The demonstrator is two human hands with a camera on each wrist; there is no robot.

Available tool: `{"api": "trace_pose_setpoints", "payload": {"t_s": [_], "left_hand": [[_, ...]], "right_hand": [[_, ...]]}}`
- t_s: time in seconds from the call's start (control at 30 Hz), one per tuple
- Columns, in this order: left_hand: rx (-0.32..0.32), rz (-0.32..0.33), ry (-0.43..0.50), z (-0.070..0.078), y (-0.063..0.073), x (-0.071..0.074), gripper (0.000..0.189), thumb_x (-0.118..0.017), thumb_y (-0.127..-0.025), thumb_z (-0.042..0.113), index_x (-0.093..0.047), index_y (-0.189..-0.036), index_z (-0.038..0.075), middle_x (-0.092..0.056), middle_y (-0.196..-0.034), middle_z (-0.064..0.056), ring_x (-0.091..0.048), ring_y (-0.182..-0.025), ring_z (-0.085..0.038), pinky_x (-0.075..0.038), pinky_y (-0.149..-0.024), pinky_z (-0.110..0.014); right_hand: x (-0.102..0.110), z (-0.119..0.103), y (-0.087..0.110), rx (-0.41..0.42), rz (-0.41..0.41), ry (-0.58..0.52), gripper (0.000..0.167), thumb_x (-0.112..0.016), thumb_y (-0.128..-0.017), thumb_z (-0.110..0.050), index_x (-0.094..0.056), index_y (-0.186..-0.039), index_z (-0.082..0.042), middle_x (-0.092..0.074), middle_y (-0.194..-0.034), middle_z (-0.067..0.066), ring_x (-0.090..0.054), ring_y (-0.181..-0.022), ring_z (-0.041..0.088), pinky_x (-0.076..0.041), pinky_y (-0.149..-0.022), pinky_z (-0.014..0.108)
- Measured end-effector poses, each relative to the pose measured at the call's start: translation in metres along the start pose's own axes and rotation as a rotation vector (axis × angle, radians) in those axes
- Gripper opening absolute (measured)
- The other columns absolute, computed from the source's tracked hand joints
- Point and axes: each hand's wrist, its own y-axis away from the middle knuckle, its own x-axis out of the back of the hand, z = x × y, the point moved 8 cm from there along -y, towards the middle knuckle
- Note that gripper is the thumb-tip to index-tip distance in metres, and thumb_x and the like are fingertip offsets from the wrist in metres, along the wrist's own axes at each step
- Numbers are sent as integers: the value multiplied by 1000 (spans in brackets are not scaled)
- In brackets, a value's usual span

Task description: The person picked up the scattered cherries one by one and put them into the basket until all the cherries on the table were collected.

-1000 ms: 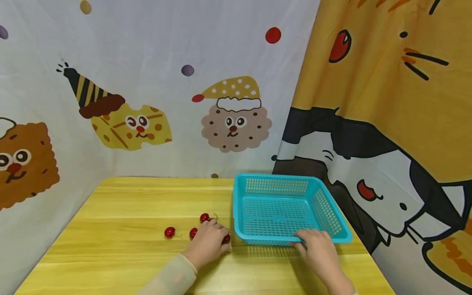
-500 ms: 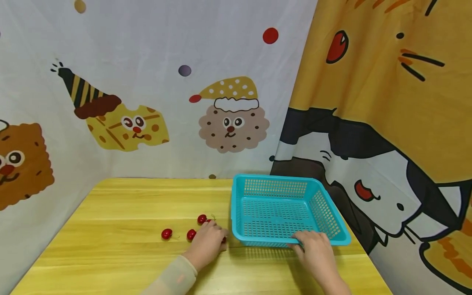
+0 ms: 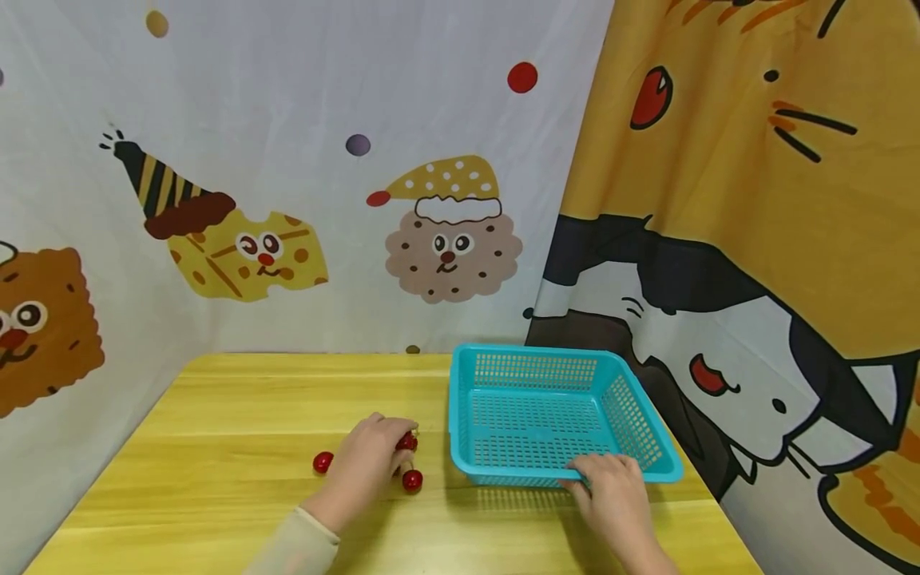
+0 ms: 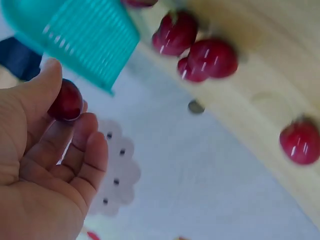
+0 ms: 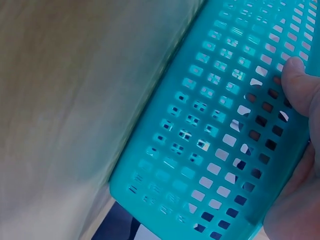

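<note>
My left hand (image 3: pixel 365 459) pinches a dark red cherry (image 4: pixel 67 100) between thumb and fingers, palm turned to the wrist camera. In the head view this cherry (image 3: pixel 407 442) shows at the fingertips. Another cherry (image 3: pixel 413 480) lies on the table just right of the hand, its stem pointing up toward the thumb. One more cherry (image 3: pixel 323 461) sits left of the wrist, and the hand hides others. Several show in the left wrist view, including a close cluster (image 4: pixel 212 57). My right hand (image 3: pixel 611 495) grips the near rim of a turquoise plastic basket (image 3: pixel 532 477), thumb against its outer wall.
The basket stands at the right of the yellow wood-grain table (image 3: pixel 237 407), with no cherries visible inside. A white cartoon-print curtain (image 3: pixel 287 80) hangs behind the table. A yellow printed cloth (image 3: pixel 719 176) hangs along the right side.
My left hand has moved left and pinches a cherry, uncovering another on the table to its right. The right hand keeps its grip on the basket, which stays in place.
</note>
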Motion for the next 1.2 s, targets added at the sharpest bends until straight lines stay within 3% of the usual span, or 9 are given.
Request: {"api": "trace_pose_setpoints", "payload": {"t_s": [0.17,0.27,0.4,0.57,0.7,0.83,1.03,1.2], "left_hand": [[60,47,66,-4,1,28,36,-85,-91,17,-76,-124,9,-77,-111,-1,-68,-99,-18,-63,-86,-35],[57,96,112,-2,2,39,38,-85,-91,15,-74,-126,9,-76,-118,-5,-70,-109,-23,-63,-93,-39],[19,189,192,4,3,49,40,-88,-88,13,-76,-125,9,-73,-127,-7,-71,-116,-25,-64,-94,-39],[3,251,275,10,3,53,40,-91,-84,11,-78,-122,11,-71,-122,-5,-72,-105,-20,-65,-82,-28],[-1,255,337,14,2,52,40,-92,-83,12,-79,-121,11,-72,-119,-3,-71,-98,-15,-62,-77,-22],[27,221,412,15,1,48,40,-92,-83,13,-79,-122,14,-73,-118,-1,-70,-98,-13,-60,-75,-20],[70,155,520,18,0,38,40,-91,-84,13,-79,-121,17,-74,-117,4,-64,-85,-5,-59,-71,-20],[67,129,552,23,-1,32,39,-91,-84,12,-79,-121,17,-74,-116,3,-65,-85,-10,-60,-72,-22]], "right_hand": [[2,-1,2,20,54,-15,36,-103,-60,-20,-77,-86,-24,-77,-83,-6,-67,-77,18,-47,-85,51],[3,-2,3,23,67,-18,37,-103,-60,-20,-76,-85,-25,-77,-83,-7,-66,-76,17,-47,-84,51],[3,-2,4,30,72,-14,37,-102,-60,-22,-77,-87,-24,-77,-84,-6,-67,-78,18,-49,-83,50],[2,-1,5,31,68,-4,36,-101,-62,-23,-77,-88,-25,-77,-86,-7,-67,-79,17,-50,-82,48],[1,-1,4,31,67,-3,36,-102,-62,-23,-76,-87,-26,-77,-86,-7,-67,-79,16,-51,-81,47],[1,-1,4,42,83,-9,36,-102,-61,-23,-77,-87,-25,-78,-86,-7,-67,-78,16,-51,-81,46],[1,-1,4,59,99,0,36,-101,-61,-24,-77,-88,-25,-77,-85,-8,-65,-77,15,-47,-76,42],[0,0,5,58,84,19,36,-101,-61,-26,-76,-87,-27,-76,-84,-10,-63,-76,13,-44,-73,38]]}}
